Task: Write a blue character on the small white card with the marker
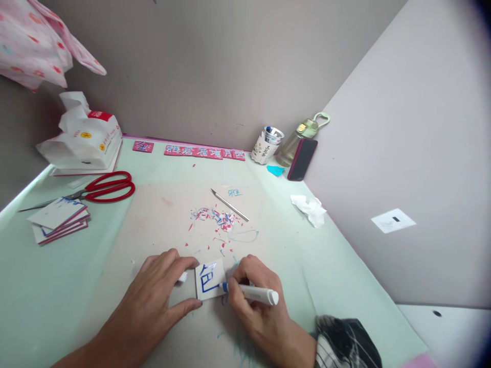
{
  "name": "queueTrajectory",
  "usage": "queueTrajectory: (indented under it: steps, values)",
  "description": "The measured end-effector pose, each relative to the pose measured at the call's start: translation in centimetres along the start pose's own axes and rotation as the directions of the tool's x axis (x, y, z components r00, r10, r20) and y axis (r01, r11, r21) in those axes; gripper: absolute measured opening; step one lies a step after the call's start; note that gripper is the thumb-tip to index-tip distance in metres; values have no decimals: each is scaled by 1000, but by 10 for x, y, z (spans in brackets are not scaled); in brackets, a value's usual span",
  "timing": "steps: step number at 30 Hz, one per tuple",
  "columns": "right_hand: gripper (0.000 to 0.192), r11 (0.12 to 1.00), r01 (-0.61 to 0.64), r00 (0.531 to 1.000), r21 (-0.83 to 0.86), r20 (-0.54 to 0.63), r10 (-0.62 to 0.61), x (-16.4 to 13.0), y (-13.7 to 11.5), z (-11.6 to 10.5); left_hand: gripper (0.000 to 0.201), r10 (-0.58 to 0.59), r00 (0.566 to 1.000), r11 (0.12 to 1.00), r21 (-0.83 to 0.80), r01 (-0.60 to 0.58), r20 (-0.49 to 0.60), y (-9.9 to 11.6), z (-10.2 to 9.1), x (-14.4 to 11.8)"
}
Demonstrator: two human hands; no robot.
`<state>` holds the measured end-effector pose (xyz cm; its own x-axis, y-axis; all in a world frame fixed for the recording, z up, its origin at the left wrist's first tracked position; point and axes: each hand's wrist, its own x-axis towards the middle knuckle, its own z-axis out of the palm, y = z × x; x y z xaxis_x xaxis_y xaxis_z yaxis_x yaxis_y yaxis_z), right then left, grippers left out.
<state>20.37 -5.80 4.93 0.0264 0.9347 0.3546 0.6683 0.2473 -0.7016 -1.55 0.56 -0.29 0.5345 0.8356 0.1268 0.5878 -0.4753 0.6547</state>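
A small white square card (210,292) lies on the board in front of me, with blue strokes of a character on it. My left hand (163,286) steadies the card at its left side, index fingertip at the upper corner and thumb at the lower one. Under that hand's fingers shows a small white block (183,278), partly hidden. Held in my right hand (261,294) is a white marker (255,293), its blue tip touching the card near the right edge. The fingers of this hand are closed round the barrel.
A craft knife (230,205) and red and white scraps (215,217) lie beyond the card. Red-handled scissors (111,187) and stacked cards (61,220) are left. Along the wall stand carved tiles (203,152), a cup (264,148), a bottle (293,145) and a phone (303,159).
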Motion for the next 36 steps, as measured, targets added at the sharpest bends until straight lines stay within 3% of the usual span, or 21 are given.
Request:
queueTrajectory:
  steps: [11, 17, 21, 23, 27, 36]
  values:
    - [23, 994, 102, 993, -42, -61, -104, 4, 0, 0, 41, -11, 1000, 1000, -4, 11, 16, 0, -1, 2]
    - [11, 992, 23, 994, 126, -105, -10, 3, 1, -9, 44, -73, 997, 992, -103, 70, -25, 5, -5, 2]
    - [9, 970, 45, 994, 239, -112, -18, 2, -8, -19, 23, -119, 992, 977, -181, 110, -42, 14, -13, 3]
    - [11, 955, 71, 997, 286, -58, -57, 1, -14, -23, 17, -93, 995, 979, -189, 83, -40, 20, -15, 3]
    - [17, 937, 175, 980, 302, 34, -194, -4, -21, -24, 22, -31, 998, 977, -210, 20, -50, 30, -14, 2]
    - [17, 928, 283, 957, 242, 2, -292, -10, -29, -17, 24, 90, 993, 982, -159, -101, -79, 40, -8, -8]
